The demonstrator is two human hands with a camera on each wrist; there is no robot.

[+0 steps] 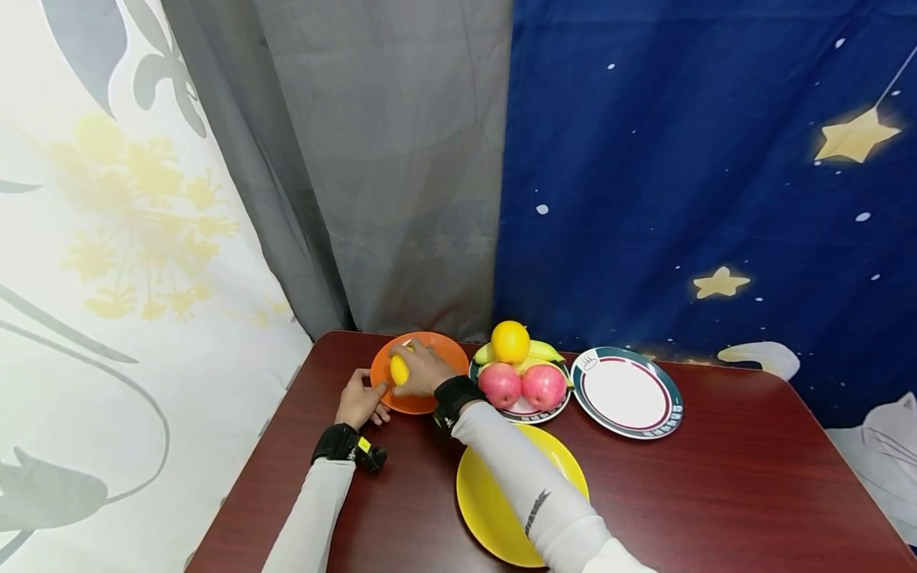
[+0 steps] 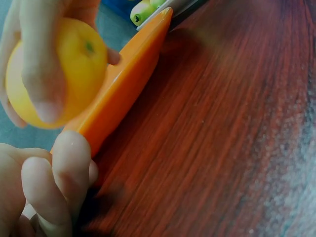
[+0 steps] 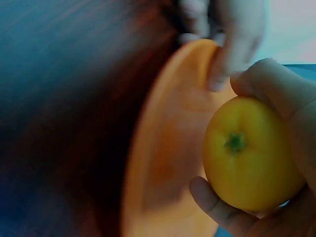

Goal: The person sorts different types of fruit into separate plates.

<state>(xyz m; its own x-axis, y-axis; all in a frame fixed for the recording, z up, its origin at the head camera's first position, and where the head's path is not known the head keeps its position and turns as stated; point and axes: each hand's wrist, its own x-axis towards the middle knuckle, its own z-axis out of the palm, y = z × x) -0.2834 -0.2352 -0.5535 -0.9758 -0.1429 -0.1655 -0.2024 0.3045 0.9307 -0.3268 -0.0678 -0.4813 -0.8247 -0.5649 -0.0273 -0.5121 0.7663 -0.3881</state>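
My right hand (image 1: 425, 371) grips an orange (image 1: 399, 370) over the orange-coloured plate (image 1: 415, 403) at the table's back left. In the right wrist view, fingers and thumb wrap around the fruit (image 3: 252, 158), its green stem mark facing the camera. My left hand (image 1: 360, 400) pinches that plate's near left rim, thumb on the inner side and fingertips (image 2: 71, 148) outside. The left wrist view shows the fruit (image 2: 81, 74) just above the plate's rim (image 2: 121, 94).
Right of the orange-coloured plate, a patterned plate (image 1: 528, 417) carries bananas (image 1: 546, 351), two pink apples (image 1: 544, 387) and another orange (image 1: 511, 342). Farther right lies a white plate with a green rim (image 1: 630, 394). A yellow plate (image 1: 494, 517) lies under my right forearm. Curtains (image 1: 401, 199) hang behind the table.
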